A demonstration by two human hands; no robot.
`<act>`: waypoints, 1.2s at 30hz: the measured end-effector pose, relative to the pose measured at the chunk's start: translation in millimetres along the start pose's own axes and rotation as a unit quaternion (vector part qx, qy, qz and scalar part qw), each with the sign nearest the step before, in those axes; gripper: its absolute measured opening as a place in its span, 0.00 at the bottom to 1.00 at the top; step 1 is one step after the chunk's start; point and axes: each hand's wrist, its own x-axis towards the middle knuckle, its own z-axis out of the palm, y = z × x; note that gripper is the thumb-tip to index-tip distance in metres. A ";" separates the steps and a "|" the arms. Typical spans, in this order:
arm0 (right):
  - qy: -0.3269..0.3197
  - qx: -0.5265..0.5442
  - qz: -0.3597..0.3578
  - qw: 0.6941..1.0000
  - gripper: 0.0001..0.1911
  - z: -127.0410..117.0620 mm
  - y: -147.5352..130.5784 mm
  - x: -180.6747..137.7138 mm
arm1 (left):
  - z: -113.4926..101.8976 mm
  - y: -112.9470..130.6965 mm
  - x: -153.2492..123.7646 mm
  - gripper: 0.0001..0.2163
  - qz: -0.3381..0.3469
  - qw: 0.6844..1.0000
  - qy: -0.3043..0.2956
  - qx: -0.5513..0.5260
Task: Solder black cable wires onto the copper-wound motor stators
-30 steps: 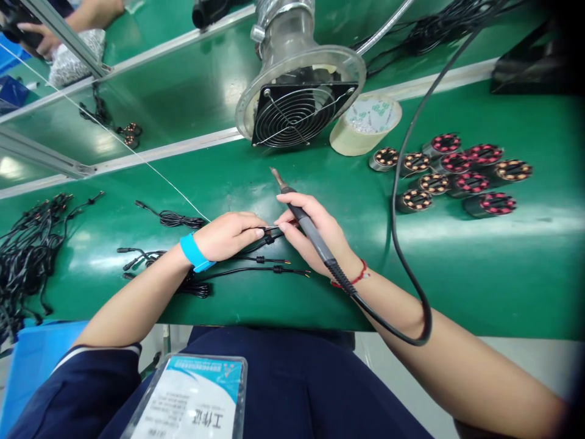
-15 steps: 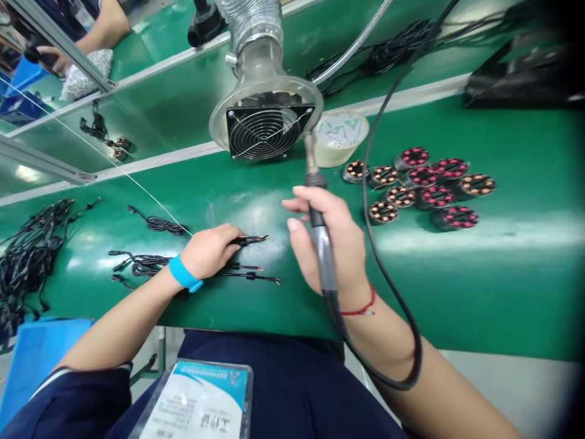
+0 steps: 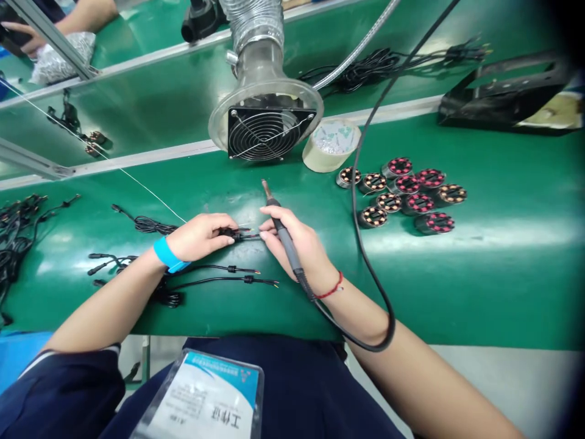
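Observation:
My right hand [image 3: 299,247] is closed around the grey handle of a soldering iron [image 3: 287,245], whose tip points up and away over the bench. The fingertips of this hand come close to the wire ends beside my left hand; whether they touch is hard to tell. My left hand [image 3: 201,236] pinches a black cable [image 3: 228,234] near its stripped end, pressed low over the green bench. Nearer me lie two more black cables [image 3: 219,280] with small black beads and bare tips. Coiled cable [image 3: 153,224] rests beyond my left wrist.
A fume hood with a fan [image 3: 269,134] hangs ahead, beside a tape roll [image 3: 331,145]. Several round coil parts [image 3: 418,202] stand to the right, and a black iron holder [image 3: 507,97] behind them. Cables [image 3: 21,244] pile at left. The iron's cord [image 3: 361,238] loops over the right side.
My right hand has brought the soldering iron left and nearer my left hand, its tip leaving the fume hood's edge. My left hand still holds the cable.

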 end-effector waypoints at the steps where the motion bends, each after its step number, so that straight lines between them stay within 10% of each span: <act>1: -0.003 -0.005 -0.001 1.000 0.18 -0.1 0.6 0.4 | 1.4 -1.5 0.6 0.10 0.008 1.000 0.009 0.001; 29: -0.093 -0.102 0.032 0.990 0.13 9.1 -2.6 -4.2 | 17.9 -15.2 5.9 0.15 0.014 0.992 0.075 -0.098; 36: 0.035 -0.183 -0.025 0.982 0.15 -20.6 -12.2 4.3 | 14.4 3.4 7.4 0.08 -0.048 0.996 0.045 -0.054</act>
